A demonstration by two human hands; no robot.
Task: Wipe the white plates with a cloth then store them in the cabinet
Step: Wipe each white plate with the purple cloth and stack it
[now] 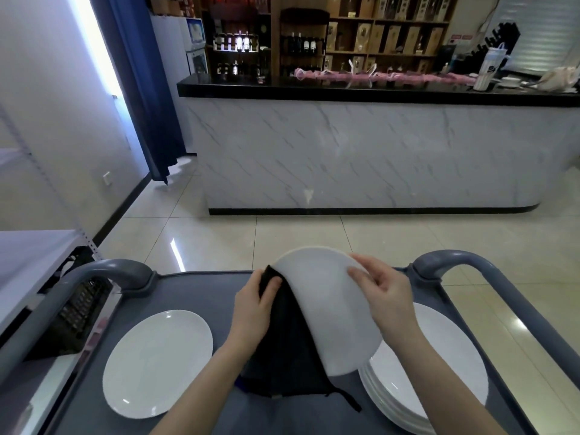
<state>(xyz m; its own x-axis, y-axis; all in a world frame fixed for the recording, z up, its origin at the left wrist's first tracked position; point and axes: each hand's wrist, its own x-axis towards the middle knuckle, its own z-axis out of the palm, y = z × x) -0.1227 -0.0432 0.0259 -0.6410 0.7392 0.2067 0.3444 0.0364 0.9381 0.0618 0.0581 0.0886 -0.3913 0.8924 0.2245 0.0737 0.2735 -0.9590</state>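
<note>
One plate (326, 309) is up off the grey cart (194, 293), tilted, held between both hands; left hand (254, 304) has its fingers curled round a black cloth (288, 350) and presses it on the plate's left rim, the rest of the cloth hanging below; right hand (386, 293) grips the right rim, fingers bent over the face; step in hand looks like wiping, storing not yet begun; a single plate (157, 362) lies flat on the cart's left side, a stack of plates (439, 372) on its right, under the held one; next move likely needs the cloth run across the face while the right hand steadies; which unit is the cabinet, cannot tell.
</note>
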